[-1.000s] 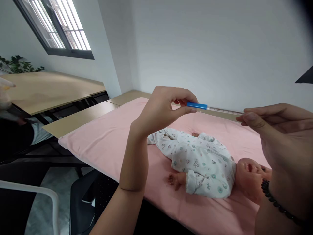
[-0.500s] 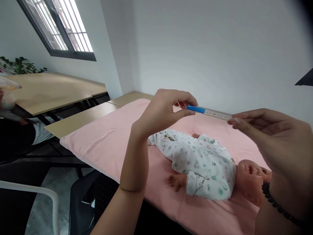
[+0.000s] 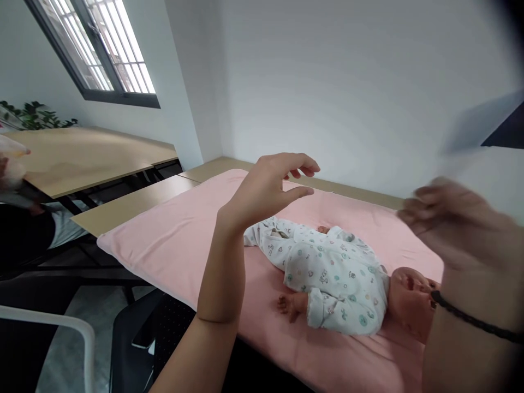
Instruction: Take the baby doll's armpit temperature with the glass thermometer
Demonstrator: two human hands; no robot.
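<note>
My left hand [image 3: 272, 183] hovers over the pink-covered table with thumb and fingers apart and nothing between them. At the right, my right hand [image 3: 454, 218] is raised and smeared by motion, its fingers curled in. A bluish streak above it seems to be the swinging thermometer [image 3: 477, 128], a slim clear tube with a blue end; its outline is lost in the blur. Below both hands a baby doll [image 3: 335, 278] in a white patterned suit lies on its back, head to the right. My right forearm hides part of its head.
A pink blanket [image 3: 164, 234] covers much of the wooden table [image 3: 135, 199] against the wall. Black chairs [image 3: 135, 327] stand at the near left, one bearing a phone [image 3: 144, 334]. Beyond, a seated person [image 3: 24, 224] is beside another table [image 3: 94, 153].
My left hand has let go of the thermometer's blue end and stays nearly in place. My right hand has swung the thermometer up and to the right, now blurred.
</note>
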